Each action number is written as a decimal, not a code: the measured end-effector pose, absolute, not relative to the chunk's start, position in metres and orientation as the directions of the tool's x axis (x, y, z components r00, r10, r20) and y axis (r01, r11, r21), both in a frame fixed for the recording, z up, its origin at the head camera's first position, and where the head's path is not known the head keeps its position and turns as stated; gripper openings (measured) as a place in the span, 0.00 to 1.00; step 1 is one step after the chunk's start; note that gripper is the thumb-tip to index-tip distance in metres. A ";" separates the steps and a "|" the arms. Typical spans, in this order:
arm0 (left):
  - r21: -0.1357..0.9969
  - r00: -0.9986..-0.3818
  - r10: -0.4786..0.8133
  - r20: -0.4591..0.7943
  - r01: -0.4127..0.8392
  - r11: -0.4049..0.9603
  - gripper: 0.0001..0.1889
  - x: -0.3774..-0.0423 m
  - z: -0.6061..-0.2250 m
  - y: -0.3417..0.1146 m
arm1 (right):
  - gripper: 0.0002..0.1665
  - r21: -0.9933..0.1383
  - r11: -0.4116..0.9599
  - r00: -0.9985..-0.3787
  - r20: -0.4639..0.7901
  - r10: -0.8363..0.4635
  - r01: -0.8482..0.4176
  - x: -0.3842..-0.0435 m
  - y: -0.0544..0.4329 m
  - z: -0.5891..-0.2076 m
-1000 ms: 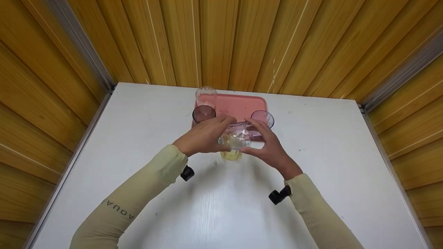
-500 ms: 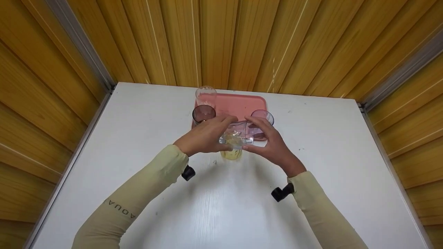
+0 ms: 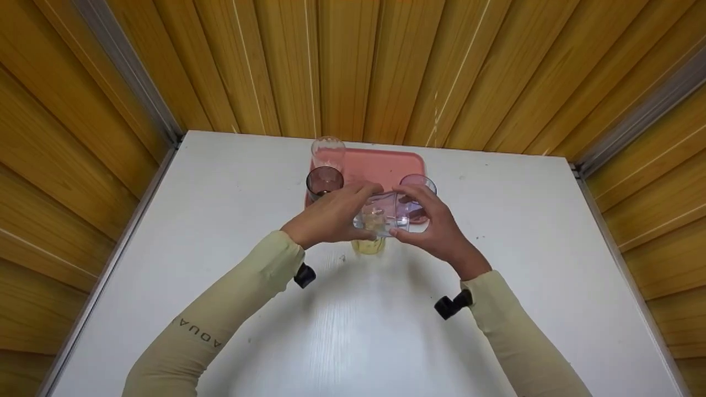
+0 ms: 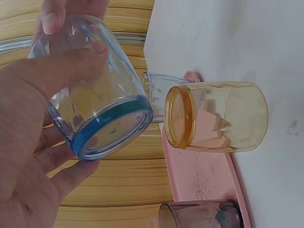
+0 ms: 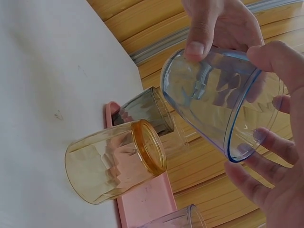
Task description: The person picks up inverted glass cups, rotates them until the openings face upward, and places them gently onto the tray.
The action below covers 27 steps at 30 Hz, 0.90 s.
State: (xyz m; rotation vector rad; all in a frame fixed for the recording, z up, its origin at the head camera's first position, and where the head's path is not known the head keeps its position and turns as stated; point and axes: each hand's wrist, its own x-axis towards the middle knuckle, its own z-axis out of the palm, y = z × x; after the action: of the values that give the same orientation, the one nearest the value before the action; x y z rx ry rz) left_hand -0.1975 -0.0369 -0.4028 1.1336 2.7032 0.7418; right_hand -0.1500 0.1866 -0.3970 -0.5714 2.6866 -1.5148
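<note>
Both hands hold one clear, blue-tinted drinking glass (image 3: 380,212) on its side above the table. My left hand (image 3: 335,214) grips its base end, with the thumb across the wall. At the rim end, my right hand (image 3: 433,225) pinches with the thumb on top and the fingers curled below. The glass's thick blue base (image 4: 114,128) shows in the left wrist view, and its open rim (image 5: 232,137) in the right wrist view. Just below the held glass stands a yellow glass (image 5: 111,161), upside down on the table; the hands partly cover it in the head view.
A pink tray (image 3: 386,165) lies at the back of the white table (image 3: 353,331). On its left side stand a dark purple glass (image 3: 325,177) and a clear glass (image 3: 329,150). A light purple glass (image 3: 417,182) is at its right. Wood-patterned panels (image 3: 353,66) surround the table.
Both hands have shifted slightly to the right together with the blue-tinted glass. The other glasses and the tray have stayed where they were.
</note>
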 end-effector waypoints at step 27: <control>0.530 -0.748 0.663 0.009 0.566 0.631 0.47 -0.202 -0.412 -0.033 | 0.41 -0.779 0.523 -0.933 0.224 -0.281 -0.345 -0.147 0.210 -0.386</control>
State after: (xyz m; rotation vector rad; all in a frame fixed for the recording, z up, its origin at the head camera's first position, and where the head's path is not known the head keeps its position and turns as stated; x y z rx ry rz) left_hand -0.2024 -0.0325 -0.4115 1.0153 2.6652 0.7693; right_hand -0.1466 0.2098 -0.3862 -0.5767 2.8021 -1.4592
